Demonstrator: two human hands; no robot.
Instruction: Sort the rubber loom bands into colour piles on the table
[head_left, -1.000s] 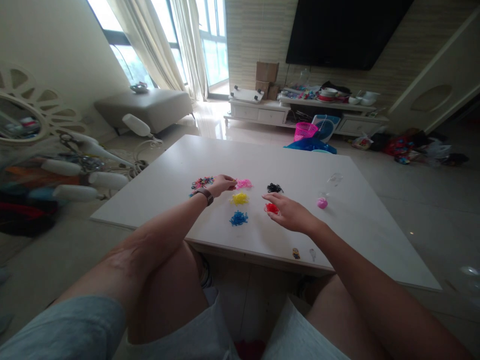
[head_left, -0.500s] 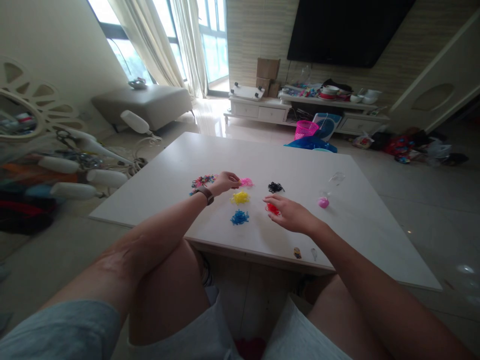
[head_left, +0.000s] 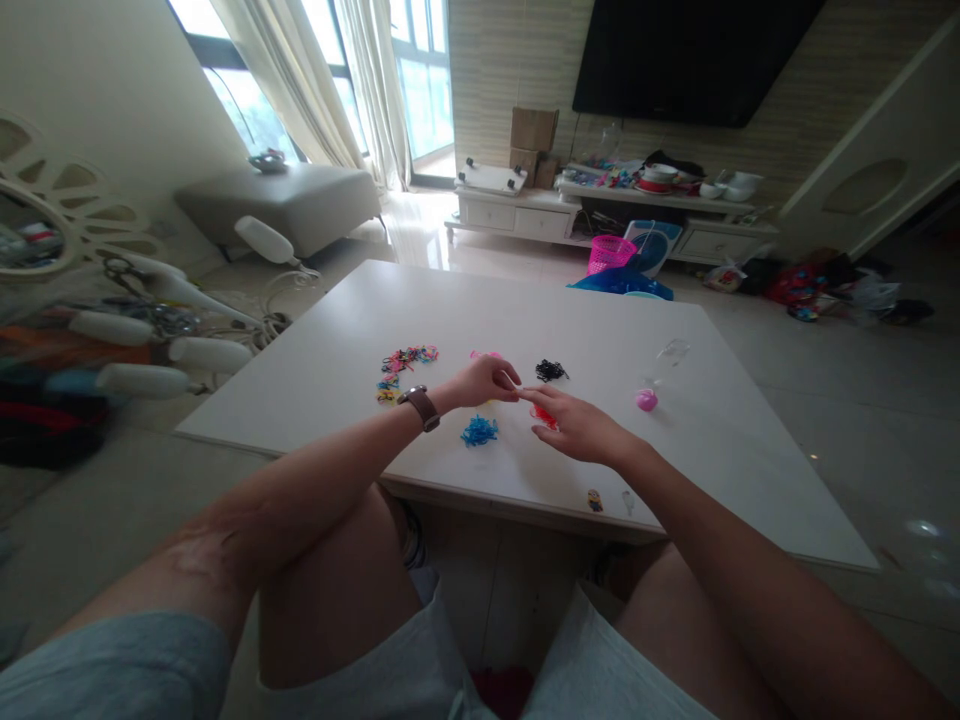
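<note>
My left hand (head_left: pixel 487 381), with a brown-strapped watch on the wrist, has its fingertips pinched together, touching or nearly touching the fingertips of my right hand. Whatever the pinch holds is too small to make out. My right hand (head_left: pixel 579 425) lies palm down with fingers stretched out, partly over a pile of red loom bands (head_left: pixel 541 415). Pink bands (head_left: pixel 484 355) and yellow ones are mostly hidden by my left hand. Blue loom bands (head_left: pixel 479 431) lie nearer me, black ones (head_left: pixel 551 370) lie beyond my right hand, and mixed-colour bands (head_left: pixel 406 360) lie to the left.
On the white table (head_left: pixel 442 300), a pink ball-like item (head_left: pixel 646 400) and a clear plastic piece (head_left: pixel 673 350) sit at the right. A small yellow figure charm (head_left: pixel 594 500) lies by the front edge, beside a small clear piece (head_left: pixel 628 502). A lamp (head_left: pixel 266 243) stands left.
My left hand has moved right, from beside the pink bands to my right fingertips, now covering most of the yellow pile. My right hand has barely moved.
</note>
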